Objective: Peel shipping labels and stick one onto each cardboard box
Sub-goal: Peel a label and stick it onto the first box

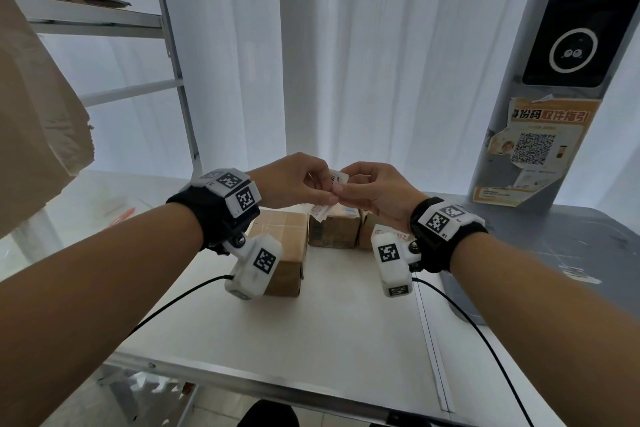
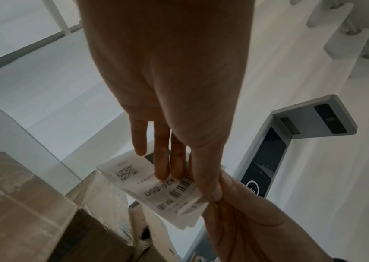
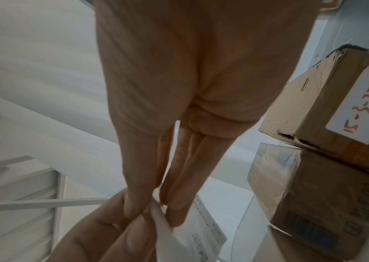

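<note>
Both hands meet in the air above the boxes, holding a white strip of shipping labels (image 1: 337, 178) printed with barcodes. My left hand (image 1: 298, 184) pinches the label strip (image 2: 156, 187) between thumb and fingers. My right hand (image 1: 370, 189) pinches its edge (image 3: 192, 235) right beside the left thumb. Below them on the white table (image 1: 346, 322) stand three cardboard boxes: a taped one (image 1: 284, 246) nearest, a second (image 1: 334, 229) behind it, and a third (image 1: 372, 230) partly hidden by my right hand. In the right wrist view one box (image 3: 327, 99) carries a white patch with red handwriting.
A grey kiosk pillar (image 1: 554, 80) with a dark screen and an orange QR poster stands at the back right. A metal shelf frame (image 1: 173, 55) and a large brown cardboard sheet (image 1: 34, 107) are at the left. White curtains hang behind. Cables trail from both wrist cameras.
</note>
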